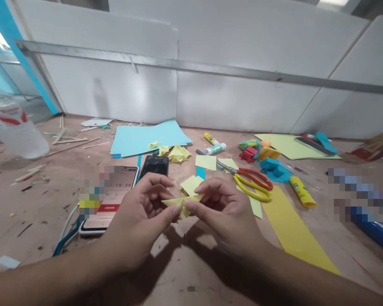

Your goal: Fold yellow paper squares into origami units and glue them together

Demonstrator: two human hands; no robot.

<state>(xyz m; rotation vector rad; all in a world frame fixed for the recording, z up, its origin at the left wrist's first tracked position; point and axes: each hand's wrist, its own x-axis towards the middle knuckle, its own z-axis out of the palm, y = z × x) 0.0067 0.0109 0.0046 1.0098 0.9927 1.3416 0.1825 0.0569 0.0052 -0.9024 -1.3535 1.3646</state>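
Pinching a small pale-yellow folded paper piece (181, 200) at both ends, my left hand (140, 212) and right hand (223, 208) hold it just above the brown desk (51, 221). I judge it half-folded; finished yellow folded shapes (178, 153) lie farther back, beside unfolded yellow squares (206, 162).

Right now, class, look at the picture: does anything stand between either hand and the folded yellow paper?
Nothing visible does. The left hand and the right hand both pinch the paper directly, holding it above the table.
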